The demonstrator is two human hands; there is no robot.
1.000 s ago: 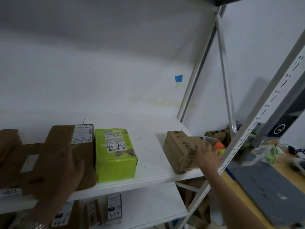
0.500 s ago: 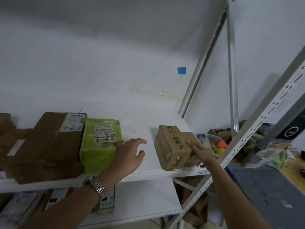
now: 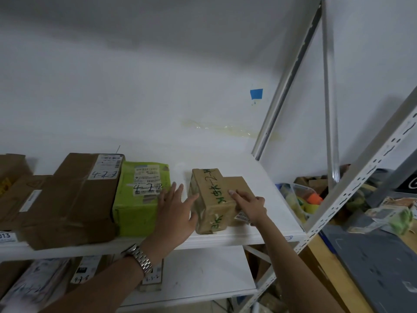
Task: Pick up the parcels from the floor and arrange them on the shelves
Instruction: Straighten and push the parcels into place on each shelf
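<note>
A small brown cardboard parcel (image 3: 214,195) with green handwriting lies on the white shelf (image 3: 255,231), near its right end. My right hand (image 3: 250,207) rests on the parcel's right side, fingers straight on its top. My left hand (image 3: 178,208), a metal watch on its wrist, lies flat against the parcel's left face with spread fingers. Left of that hand sits a lime-green parcel (image 3: 137,199), marked 4-2-2, and beside it a large brown box (image 3: 74,199) with a white label.
More brown boxes (image 3: 13,172) fill the shelf's left end. The lower shelf (image 3: 203,274) holds several labelled parcels at the left. White slotted uprights (image 3: 361,177) frame the right side. Beyond them are a bin of colourful items (image 3: 302,199) and a grey mat (image 3: 383,267).
My left hand left the large brown box, moved right past the green parcel and now touches the small parcel's left face. The small parcel has shifted leftward along the shelf under my right hand.
</note>
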